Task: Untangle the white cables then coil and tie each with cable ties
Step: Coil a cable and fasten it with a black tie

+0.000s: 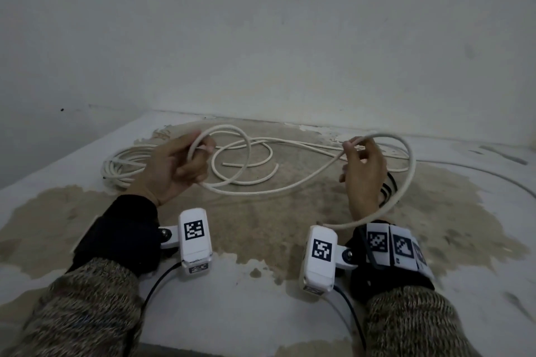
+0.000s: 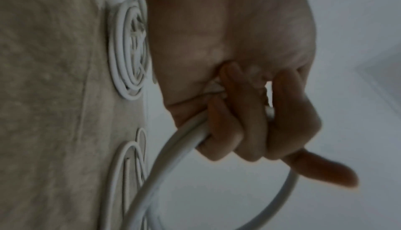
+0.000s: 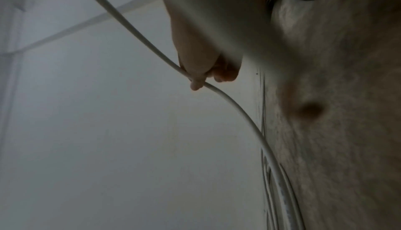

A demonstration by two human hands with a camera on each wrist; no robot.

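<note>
One white cable (image 1: 304, 180) is lifted above the table (image 1: 87, 153). At the left it makes a round loop, and from there it runs low to the right, rises, and bends into a wide arc whose free end points to the near side. More white cable (image 1: 246, 153) lies in loose, crossing curves at the far middle. A coiled white bundle (image 1: 121, 165) lies flat at the far left.
</note>
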